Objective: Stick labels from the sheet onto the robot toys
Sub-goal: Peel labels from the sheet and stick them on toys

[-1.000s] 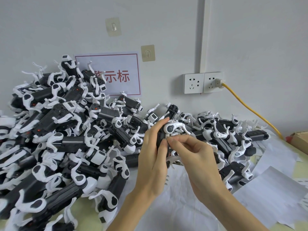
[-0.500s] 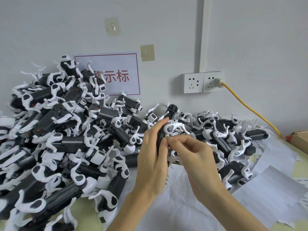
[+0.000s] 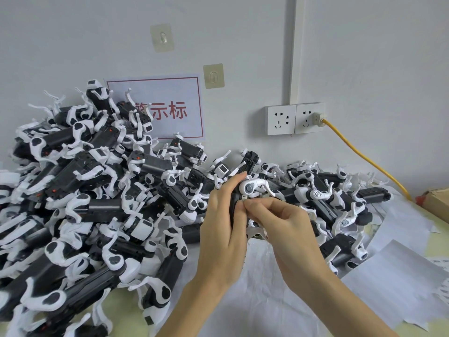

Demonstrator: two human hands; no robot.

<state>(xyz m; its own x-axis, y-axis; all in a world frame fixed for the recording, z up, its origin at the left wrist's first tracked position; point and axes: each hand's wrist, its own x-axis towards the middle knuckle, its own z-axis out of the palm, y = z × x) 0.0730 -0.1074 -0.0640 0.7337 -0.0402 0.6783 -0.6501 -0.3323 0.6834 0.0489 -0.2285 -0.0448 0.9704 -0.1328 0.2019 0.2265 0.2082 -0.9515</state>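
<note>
My left hand point(image 3: 222, 223) grips a black-and-white robot toy point(image 3: 250, 188) upright above the table, fingers wrapped round its black body. My right hand point(image 3: 285, 227) has its fingertips bunched against the toy's side, pinching a small white label point(image 3: 244, 198) against it. A big pile of the same robot toys point(image 3: 97, 203) fills the left half of the table and climbs the wall. More robot toys point(image 3: 323, 203) lie to the right, behind my hands. The label sheet itself cannot be picked out among the white papers.
White backing sheets point(image 3: 267, 300) cover the table under my arms, with more loose sheets point(image 3: 393, 280) on the right. A cardboard box point(image 3: 436, 203) sits at the right edge. A yellow cable point(image 3: 364, 159) runs from the wall socket point(image 3: 308, 117). A red-bordered sign point(image 3: 175, 110) hangs behind the pile.
Both hands stay in nearly the same place. My right fingertips have shifted slightly on the toy's side where the label sits.
</note>
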